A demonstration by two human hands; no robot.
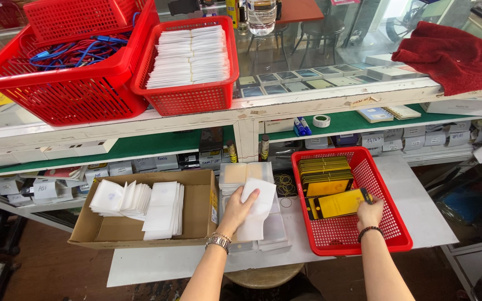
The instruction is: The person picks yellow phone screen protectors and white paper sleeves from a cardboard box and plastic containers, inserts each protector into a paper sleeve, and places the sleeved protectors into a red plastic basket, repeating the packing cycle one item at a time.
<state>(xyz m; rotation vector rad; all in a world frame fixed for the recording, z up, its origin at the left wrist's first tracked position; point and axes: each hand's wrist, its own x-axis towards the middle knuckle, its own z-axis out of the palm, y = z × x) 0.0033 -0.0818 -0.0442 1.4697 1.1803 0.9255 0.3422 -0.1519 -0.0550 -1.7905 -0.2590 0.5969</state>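
While left hand (235, 210) pinches white sleeve (258, 207), right hand (370, 213) grips yellow packet (338, 203).

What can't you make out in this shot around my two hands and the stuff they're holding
Head view:
- Right hand: its palm hides the corner of the flat yellow-and-black packet.
- Left hand: covers part of the white paper sleeve; contents unseen.
- Clear plastic stack: mostly under that sleeve.

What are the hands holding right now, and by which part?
The left hand grips a white sleeve at its left edge. The right hand holds a yellow packet by its right end, over the red basket.
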